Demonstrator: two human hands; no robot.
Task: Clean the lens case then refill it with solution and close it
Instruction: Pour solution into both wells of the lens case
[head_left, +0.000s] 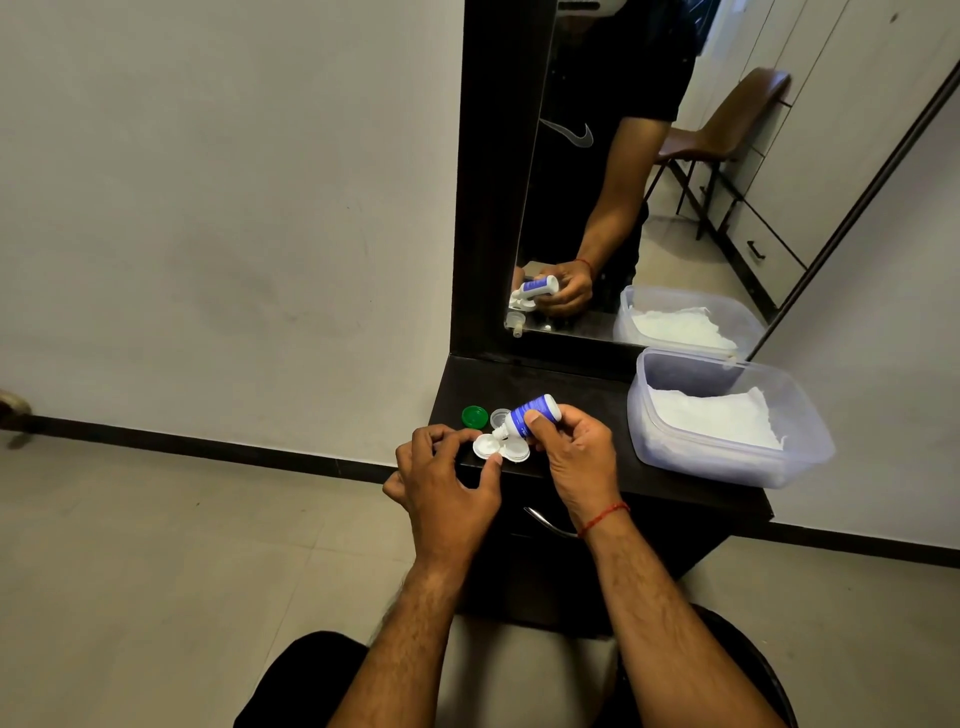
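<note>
Low in the frame's middle, on the dark surface (571, 384), the light, probably slippery lens case (501, 448) is best pinched by its rim, as the left hand (447, 483) does, while the right hand (571, 452) fingers (535, 421) clamp the squeezable solution bottle (530, 415) tipped over its open wells; the plastic tub (727, 462) at right holds white tissue (717, 415).

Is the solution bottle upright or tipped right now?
Tipped: the right hand holds the bottle slanted, nozzle pointing down at the lens case that the left hand pinches.
</note>
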